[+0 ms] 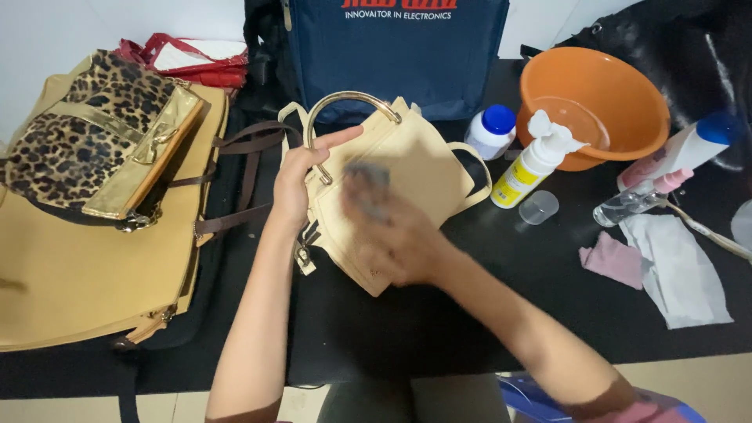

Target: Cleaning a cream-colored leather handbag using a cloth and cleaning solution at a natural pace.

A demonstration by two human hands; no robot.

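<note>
A small cream handbag [427,168] with a round gold handle [345,102] lies on the black table [407,321]. My left hand [301,176] grips its left edge just below the handle, index finger stretched along the top. My right hand [392,231] is blurred with motion and presses a small grey cloth [368,184] against the front of the bag.
A large tan bag [78,274] with a leopard-print bag [94,133] on top lies at left. A navy bag [392,55] stands behind. At right are an orange basin [595,102], a white pump bottle [533,164], a small jar [491,129], spray bottles, a clear cap and cloths [677,266].
</note>
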